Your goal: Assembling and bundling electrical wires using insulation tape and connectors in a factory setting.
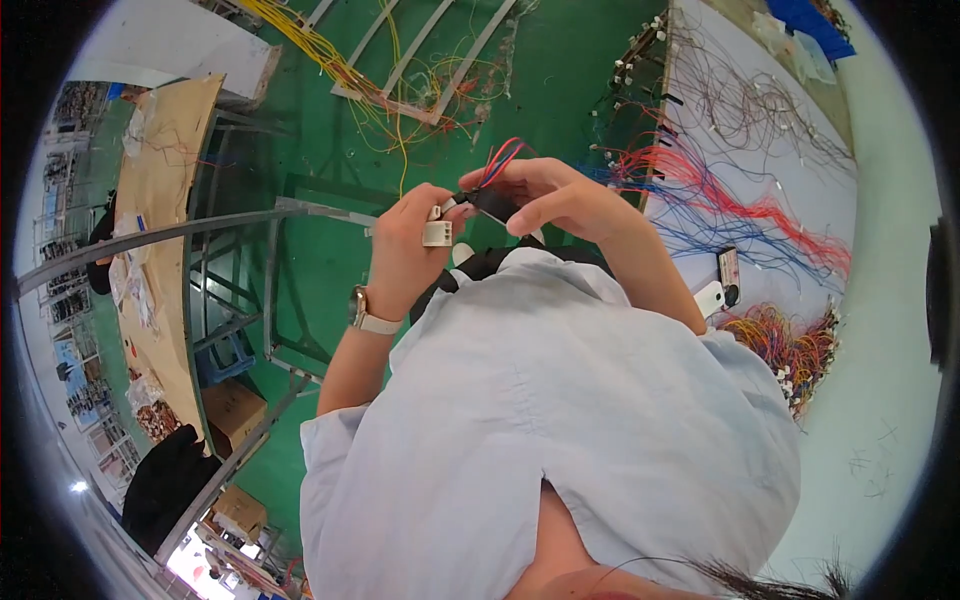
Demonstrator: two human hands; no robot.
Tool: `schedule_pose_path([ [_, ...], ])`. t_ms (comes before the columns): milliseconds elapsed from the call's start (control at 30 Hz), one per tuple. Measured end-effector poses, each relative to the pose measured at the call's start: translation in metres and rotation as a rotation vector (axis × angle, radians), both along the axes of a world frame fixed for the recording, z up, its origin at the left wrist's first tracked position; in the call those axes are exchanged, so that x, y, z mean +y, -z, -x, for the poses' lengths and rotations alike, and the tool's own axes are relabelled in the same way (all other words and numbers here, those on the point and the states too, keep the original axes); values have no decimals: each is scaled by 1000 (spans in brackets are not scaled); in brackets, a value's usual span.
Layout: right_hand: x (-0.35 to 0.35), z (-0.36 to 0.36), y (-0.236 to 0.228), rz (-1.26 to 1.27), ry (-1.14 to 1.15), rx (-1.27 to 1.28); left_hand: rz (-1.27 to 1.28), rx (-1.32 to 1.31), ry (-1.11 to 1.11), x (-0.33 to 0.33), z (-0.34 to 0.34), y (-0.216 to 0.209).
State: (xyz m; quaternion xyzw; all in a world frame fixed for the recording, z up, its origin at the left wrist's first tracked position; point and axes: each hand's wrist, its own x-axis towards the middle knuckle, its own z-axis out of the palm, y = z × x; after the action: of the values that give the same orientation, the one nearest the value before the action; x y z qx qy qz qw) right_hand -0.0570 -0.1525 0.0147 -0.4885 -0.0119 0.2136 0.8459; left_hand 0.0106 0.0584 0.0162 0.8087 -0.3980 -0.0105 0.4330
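Note:
In front of my chest, both hands work close together. My left hand [405, 235] is closed around a white plastic connector [437, 234], whose square end sticks out below the fingers. Its fingertips meet a small white and black part [455, 203] between the hands. My right hand [575, 200] is curled, thumb and fingers closed on a flat black piece [494, 208]; whether it is tape or a sleeve I cannot tell. Short red and blue wires [503, 160] loop up from beside the black piece. How they join the connector is hidden by the fingers.
On the right, a white table [700, 220] bears red wires [745, 200], blue wires [740, 245] and a multicoloured wire heap [790, 345]. Yellow wires [320, 55] hang over a metal rack [430, 110]. A metal frame [285, 210] and wooden bench [165, 260] stand left.

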Motion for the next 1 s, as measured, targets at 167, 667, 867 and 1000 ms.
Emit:
schedule_pose_path([
  [167, 0, 19, 9, 44, 101, 79, 378, 940, -170, -13, 22, 0],
  [667, 17, -4, 11, -271, 239, -28, 226, 1071, -49, 8, 14, -12],
  [867, 22, 4, -1, -115, 108, 103, -26, 455, -112, 12, 16, -16],
  [1000, 21, 3, -7, -2, 84, -144, 212, 960, -109, 18, 18, -24],
])
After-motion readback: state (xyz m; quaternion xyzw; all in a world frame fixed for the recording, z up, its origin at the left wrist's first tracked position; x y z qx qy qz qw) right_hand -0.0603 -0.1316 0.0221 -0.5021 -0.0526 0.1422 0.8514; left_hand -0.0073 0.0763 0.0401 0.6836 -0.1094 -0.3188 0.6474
